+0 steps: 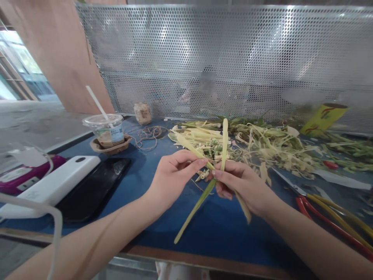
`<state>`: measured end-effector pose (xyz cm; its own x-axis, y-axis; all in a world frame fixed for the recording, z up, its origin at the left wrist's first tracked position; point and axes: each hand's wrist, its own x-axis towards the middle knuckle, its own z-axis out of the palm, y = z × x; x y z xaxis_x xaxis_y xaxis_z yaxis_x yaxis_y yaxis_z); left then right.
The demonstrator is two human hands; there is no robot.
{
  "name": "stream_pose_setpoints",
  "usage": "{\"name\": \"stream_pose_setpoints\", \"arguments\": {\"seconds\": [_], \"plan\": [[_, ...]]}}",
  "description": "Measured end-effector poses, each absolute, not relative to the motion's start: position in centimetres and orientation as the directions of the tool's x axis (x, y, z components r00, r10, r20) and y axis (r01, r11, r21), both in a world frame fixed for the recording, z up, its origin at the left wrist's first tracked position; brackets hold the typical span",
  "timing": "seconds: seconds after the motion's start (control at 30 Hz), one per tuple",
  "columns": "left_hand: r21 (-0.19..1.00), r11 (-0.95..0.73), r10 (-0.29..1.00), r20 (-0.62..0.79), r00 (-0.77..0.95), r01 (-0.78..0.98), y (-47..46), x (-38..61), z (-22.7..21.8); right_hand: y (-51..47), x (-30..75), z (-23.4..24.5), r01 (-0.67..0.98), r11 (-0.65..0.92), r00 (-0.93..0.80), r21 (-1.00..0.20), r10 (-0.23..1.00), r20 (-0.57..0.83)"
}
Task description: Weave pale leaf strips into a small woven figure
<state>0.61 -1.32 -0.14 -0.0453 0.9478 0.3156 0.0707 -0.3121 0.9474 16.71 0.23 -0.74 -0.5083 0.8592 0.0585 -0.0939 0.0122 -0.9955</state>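
In front of me, over the table, both my hands are closed on long, pale green leaf strips that cross one another. My left hand pinches one leaf strip between thumb and forefinger, near the crossing. With thumb and fingers, my right hand grips the strips where they cross. One strip stands up above the right hand, and a greener end hangs down to the lower left. A drier, brownish end sticks out below the right palm. The fingers hide the crossing itself.
Behind my hands lie piles of leaf strips and scraps. Red-handled scissors and a yellow-handled tool lie right. A drink cup, twine, a black phone and a white power bank lie left. A perforated metal panel stands behind.
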Motion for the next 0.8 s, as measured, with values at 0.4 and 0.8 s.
{"name": "stream_pose_setpoints", "arguments": {"seconds": [0.4,0.8], "plan": [[0.936,-0.203,0.977,0.212,0.002,-0.286,-0.8,1.1,-1.0,1.0,17.5,-0.3,-0.022,0.105,-0.542,-0.994,0.834,0.100],[0.994,-0.104,0.975,0.098,0.198,0.020,-0.7,0.9,-1.2,0.2,17.8,-0.7,0.464,0.668,-0.498,-0.581,0.740,0.453]]}}
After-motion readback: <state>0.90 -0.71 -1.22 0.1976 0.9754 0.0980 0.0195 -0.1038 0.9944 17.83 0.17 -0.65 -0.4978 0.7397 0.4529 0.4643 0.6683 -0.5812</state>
